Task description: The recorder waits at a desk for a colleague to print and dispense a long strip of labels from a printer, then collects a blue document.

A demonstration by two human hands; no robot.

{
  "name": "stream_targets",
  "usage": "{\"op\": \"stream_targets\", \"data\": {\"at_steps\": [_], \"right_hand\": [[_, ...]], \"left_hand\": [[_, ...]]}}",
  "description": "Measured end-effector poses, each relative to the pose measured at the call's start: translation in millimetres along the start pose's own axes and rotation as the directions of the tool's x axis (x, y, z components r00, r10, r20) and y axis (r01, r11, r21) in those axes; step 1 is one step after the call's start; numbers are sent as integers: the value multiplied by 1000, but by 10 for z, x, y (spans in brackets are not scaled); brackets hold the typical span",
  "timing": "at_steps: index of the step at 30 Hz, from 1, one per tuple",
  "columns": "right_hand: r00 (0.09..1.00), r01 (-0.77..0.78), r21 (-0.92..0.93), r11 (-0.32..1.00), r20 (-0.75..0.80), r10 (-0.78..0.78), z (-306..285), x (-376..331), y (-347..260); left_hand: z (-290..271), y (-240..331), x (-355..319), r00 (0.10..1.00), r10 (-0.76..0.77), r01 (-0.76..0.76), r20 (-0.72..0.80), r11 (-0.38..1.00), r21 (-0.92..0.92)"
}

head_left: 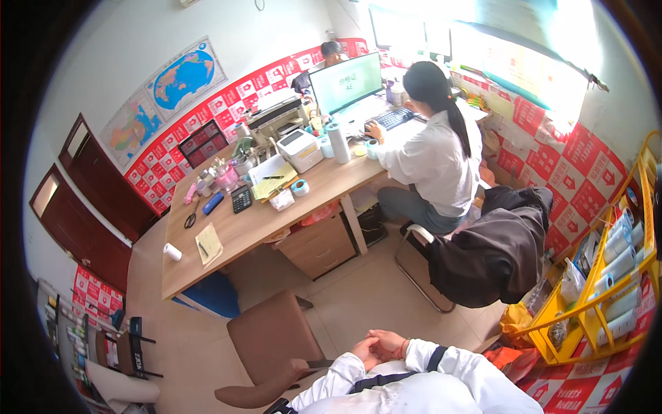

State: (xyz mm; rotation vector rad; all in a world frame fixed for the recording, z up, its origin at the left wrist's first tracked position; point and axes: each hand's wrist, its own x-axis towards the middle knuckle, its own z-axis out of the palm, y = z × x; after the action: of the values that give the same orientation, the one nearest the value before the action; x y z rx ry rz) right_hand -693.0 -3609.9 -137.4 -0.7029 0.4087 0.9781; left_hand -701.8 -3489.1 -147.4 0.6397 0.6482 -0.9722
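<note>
In front of my body, at the lower middle, my left hand [365, 352] and my right hand [390, 343] are clasped together, fingers folded over each other. No object shows in either one. White sleeves cover both my forearms, a dark strap crosses my front, and a thin red band circles my right wrist. Just left of my hands stands a brown padded chair [272, 334], its seat toward the desk. Nothing on the desk is touched by my hands.
A wooden desk [276, 228] holds a monitor [347, 83], printer [298, 150], calculator [241, 199] and scissors [191, 215]. A seated person [434, 152] uses the keyboard [389, 121]. A dark jacket [489, 255] drapes a chair; a yellow rack [586, 324] with rolls stands right.
</note>
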Motion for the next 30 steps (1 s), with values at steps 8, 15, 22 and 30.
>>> {"op": "stream_targets", "data": {"at_steps": [8,15,22,30], "right_hand": [[1000,14,15,1000,20,-15,-139,123,107],[1000,-12,11,1000,-15,12,-67,50,104],[1000,-23,-20,1000,8,24,-101,115,158],[999,-9,-10,1000,-46,8,-65,51,173]], "left_hand": [[-92,-47,50,999,-22,23,24,998,-65],[-53,-70,-17,1000,24,-24,14,999,-23],[-45,-82,-75,1000,29,-29,-10,999,36],[43,-111,-140,1000,6,-5,-22,999,42]]}}
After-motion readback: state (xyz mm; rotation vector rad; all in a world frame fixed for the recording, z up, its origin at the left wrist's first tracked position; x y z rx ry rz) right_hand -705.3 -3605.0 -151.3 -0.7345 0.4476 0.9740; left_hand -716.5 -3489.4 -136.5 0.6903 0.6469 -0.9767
